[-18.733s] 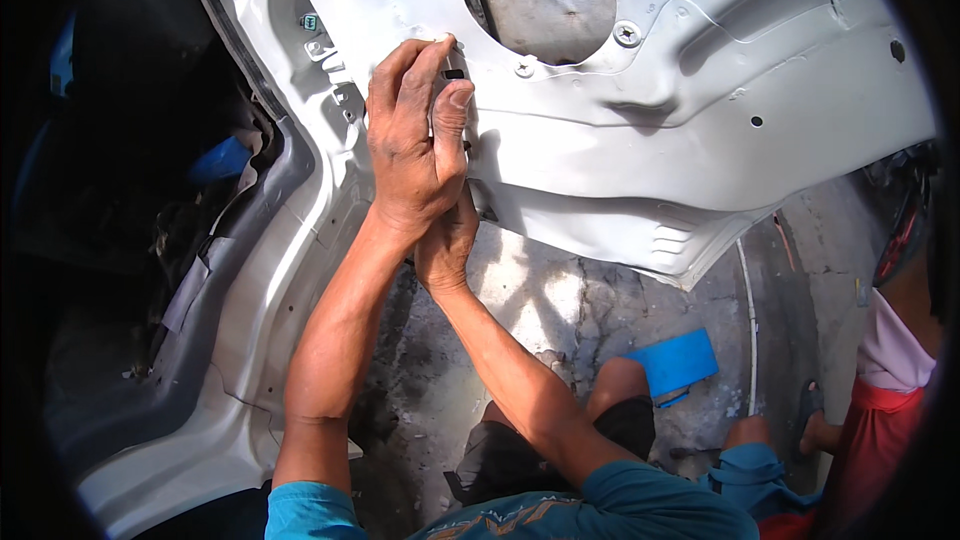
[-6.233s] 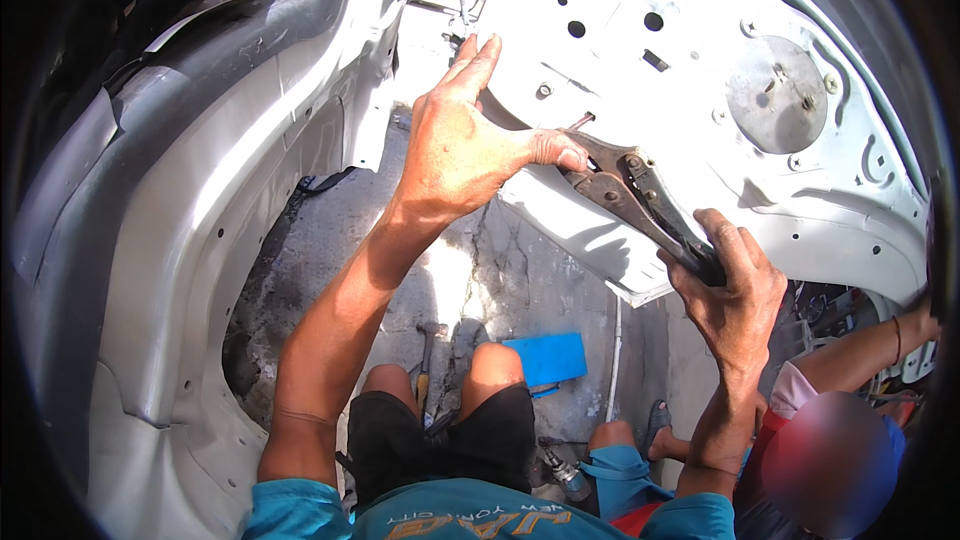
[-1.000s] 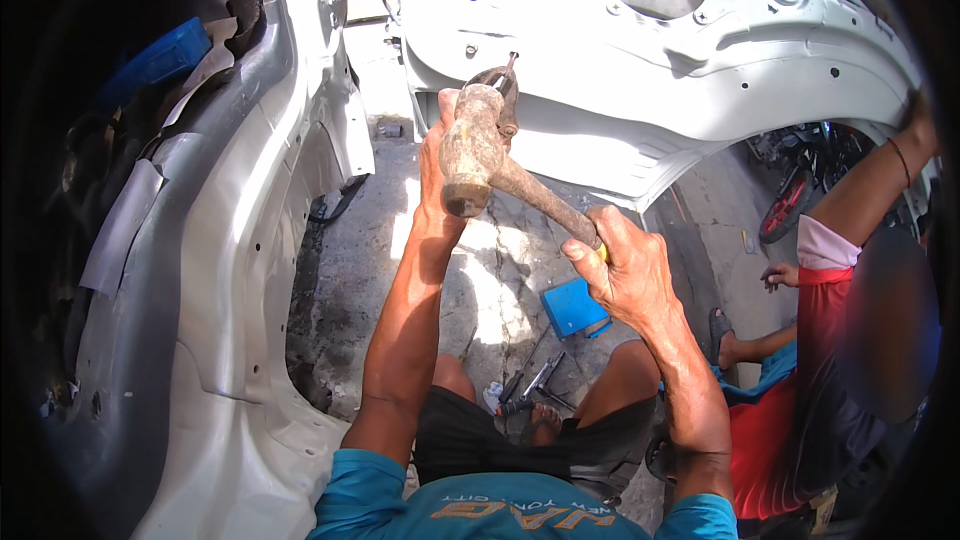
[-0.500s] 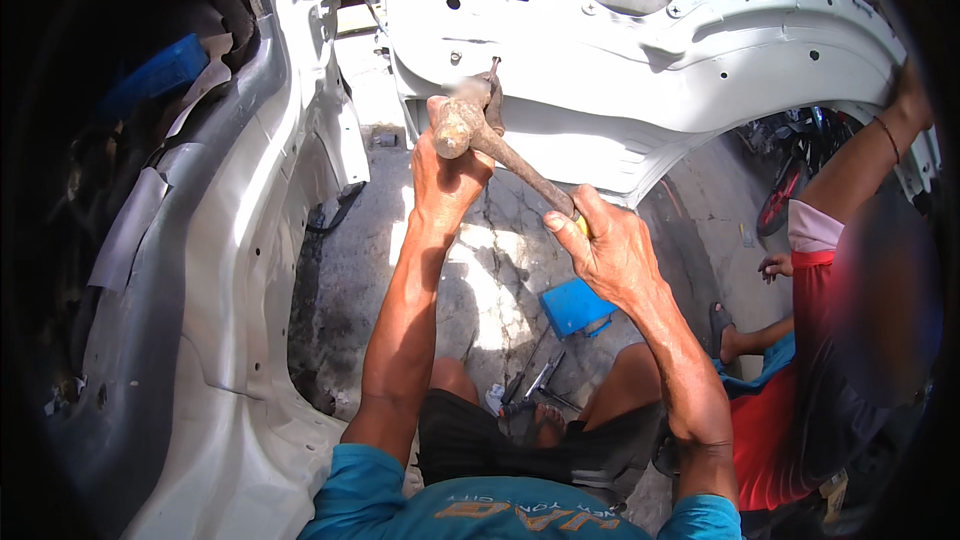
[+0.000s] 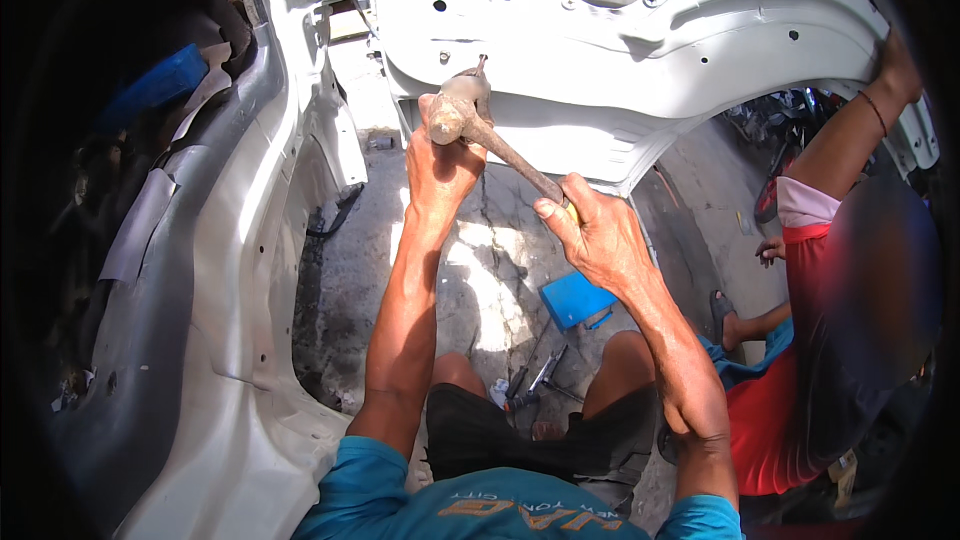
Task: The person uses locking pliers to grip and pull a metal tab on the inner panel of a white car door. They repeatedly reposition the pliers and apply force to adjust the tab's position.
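Note:
My right hand (image 5: 605, 245) is closed round the grip of a rusty-headed hammer (image 5: 522, 165). The hammer's head lies just over my left hand (image 5: 440, 172), covering part of its fingers. That left hand is closed on a thin metal rod (image 5: 482, 64), whose tip meets a white car door panel (image 5: 560, 60) close to its lower edge. Most of the rod, including its gripped end, is hidden behind the hammer head, so its exact kind does not show.
A pale car body frame (image 5: 230, 290) runs down the left. On the concrete floor lie a blue case (image 5: 577, 300) and several hand tools (image 5: 535, 375). At right, another person in red (image 5: 760, 430) rests a hand (image 5: 900, 65) on the panel's edge.
The panel and the scene have shifted slightly left and up in view. The hammer head now covers more of the rod. Both hands keep their grip.

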Available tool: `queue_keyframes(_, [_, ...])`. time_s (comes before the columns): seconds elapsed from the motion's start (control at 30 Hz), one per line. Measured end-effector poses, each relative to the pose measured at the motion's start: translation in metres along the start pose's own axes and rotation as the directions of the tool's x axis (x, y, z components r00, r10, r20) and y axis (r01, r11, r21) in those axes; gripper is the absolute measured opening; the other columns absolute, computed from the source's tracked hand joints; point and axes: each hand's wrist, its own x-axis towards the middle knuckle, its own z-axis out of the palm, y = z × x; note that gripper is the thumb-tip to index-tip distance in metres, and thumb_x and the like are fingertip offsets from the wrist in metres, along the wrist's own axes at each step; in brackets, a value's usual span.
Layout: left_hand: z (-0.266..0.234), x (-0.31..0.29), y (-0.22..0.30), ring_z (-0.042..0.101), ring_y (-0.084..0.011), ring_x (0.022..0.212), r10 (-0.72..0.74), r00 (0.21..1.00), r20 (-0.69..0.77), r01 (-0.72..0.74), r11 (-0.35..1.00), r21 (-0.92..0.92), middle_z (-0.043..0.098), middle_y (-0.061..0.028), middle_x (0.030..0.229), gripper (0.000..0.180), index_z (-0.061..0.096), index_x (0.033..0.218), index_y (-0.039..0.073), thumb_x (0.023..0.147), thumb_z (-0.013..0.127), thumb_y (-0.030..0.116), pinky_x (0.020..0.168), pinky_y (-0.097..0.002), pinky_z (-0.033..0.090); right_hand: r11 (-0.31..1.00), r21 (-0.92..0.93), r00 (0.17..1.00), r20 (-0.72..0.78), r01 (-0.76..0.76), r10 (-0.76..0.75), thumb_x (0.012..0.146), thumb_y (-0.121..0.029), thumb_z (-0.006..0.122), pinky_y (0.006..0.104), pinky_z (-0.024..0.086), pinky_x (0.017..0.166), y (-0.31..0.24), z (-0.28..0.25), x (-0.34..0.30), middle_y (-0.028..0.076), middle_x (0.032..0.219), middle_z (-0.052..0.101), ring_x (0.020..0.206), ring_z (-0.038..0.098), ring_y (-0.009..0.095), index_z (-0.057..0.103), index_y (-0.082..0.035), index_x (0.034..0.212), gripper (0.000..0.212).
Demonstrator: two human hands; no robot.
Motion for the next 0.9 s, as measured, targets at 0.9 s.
queue_keyframes(0.9, [-0.003,0.002,0.012,0.075,-0.0324,0.076,-0.266,0.96,0.089,0.266,0.964,0.018,0.071,-0.0217,0.082,0.047,0.04,0.117,-0.005,0.086,0.072,0.011,0.07,-0.0392,0.058,0.778,-0.145,0.587,0.577,-0.611,0.568,0.093,-0.033,0.07,0.048,0.052,0.09,0.23,0.198,-0.126,0.025,0.111,0.071,0.106,0.068,0.041,0.063,-0.003,0.127,0.046])
